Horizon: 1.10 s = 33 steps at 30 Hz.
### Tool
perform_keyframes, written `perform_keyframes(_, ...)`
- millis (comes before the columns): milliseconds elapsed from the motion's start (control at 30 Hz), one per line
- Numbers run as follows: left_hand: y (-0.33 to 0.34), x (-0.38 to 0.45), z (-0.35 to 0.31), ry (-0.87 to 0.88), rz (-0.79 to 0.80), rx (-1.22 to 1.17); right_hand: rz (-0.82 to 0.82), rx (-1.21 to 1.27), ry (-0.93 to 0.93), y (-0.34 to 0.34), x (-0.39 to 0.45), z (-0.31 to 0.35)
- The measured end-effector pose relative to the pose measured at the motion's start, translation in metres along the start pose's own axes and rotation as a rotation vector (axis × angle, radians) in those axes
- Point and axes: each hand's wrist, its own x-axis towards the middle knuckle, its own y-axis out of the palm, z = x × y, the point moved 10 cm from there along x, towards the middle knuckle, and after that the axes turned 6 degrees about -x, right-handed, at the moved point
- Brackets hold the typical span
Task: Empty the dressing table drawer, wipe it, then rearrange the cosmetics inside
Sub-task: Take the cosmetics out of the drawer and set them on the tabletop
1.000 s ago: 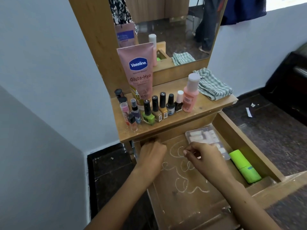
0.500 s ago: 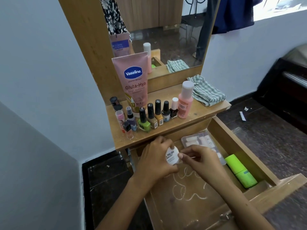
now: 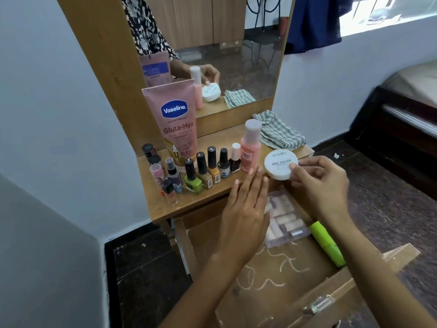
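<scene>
My right hand (image 3: 319, 183) holds a round white nail polish remover tub (image 3: 279, 165) tilted over the right end of the dressing table top (image 3: 212, 197). My left hand (image 3: 246, 209) hovers flat with straight fingers over the drawer's back edge, empty. The open wooden drawer (image 3: 272, 275) below has white chalky squiggles on its floor. Inside lie a clear plastic case of small tubes (image 3: 283, 223) and a lime green tube (image 3: 327, 245) along the right wall.
On the top stand a pink Vaseline tube (image 3: 176, 124), a row of nail polish bottles (image 3: 208, 169), a pink bottle (image 3: 250, 147) and a folded checked cloth (image 3: 280, 133). A mirror (image 3: 224, 55) rises behind. A dark bed frame (image 3: 402, 129) is at right.
Both hands lifted the white tub out of the drawer. My right hand carried it up to the table top and my left hand let go and opened flat.
</scene>
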Motion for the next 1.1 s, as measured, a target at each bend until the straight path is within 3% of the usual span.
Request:
perform_keyframes(200, 0.023, 0.007, 0.007, -0.024, 0.099, 0.163, -0.027, -0.206, -0.139, 0.026, 0.013, 0.023)
perform_keyframes(467, 0.029, 0.01, 0.011, -0.093, 0.121, 0.137, 0.036, -0.607, -0.447, 0.04, -0.017, 0.042)
perform_keyframes(833, 0.022, 0.013, 0.016, -0.15, 0.128, 0.167, 0.254, -0.633, -0.459, 0.075, 0.0, 0.048)
perform_keyframes(1100, 0.022, 0.012, 0.015, -0.129, 0.084, 0.221, 0.56, -0.381, -0.357, 0.102, -0.004, 0.054)
